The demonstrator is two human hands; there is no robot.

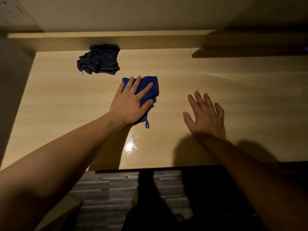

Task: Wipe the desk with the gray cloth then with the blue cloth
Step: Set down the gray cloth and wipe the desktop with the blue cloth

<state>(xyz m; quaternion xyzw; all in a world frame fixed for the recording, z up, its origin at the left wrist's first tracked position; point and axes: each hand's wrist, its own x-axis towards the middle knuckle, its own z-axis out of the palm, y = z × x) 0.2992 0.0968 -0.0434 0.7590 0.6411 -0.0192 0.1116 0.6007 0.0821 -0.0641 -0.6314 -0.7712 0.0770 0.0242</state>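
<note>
**Blue cloth under the left palm, gray cloth set aside**

Bare forearms reach in from the bottom edge, over a gray plank floor that shows below the table's front edge. On the light wood table, the left hand lies flat on the blue cloth, fingers spread wide and pressing it to the surface near the middle of the tabletop. Most of the cloth shows past the fingertips and along the thumb side; a small hanging loop pokes out beside the wrist.

Well apart to the right, the right hand is open with fingers splayed, holding nothing; whether the palm touches the wood cannot be told.

Farther back and to the left, the gray cloth lies crumpled in a heap against the low back ledge, clear of both hands. A bright glare spot shines on the wood just beside the left forearm. Nothing stands between the blue cloth and either hand.
</note>
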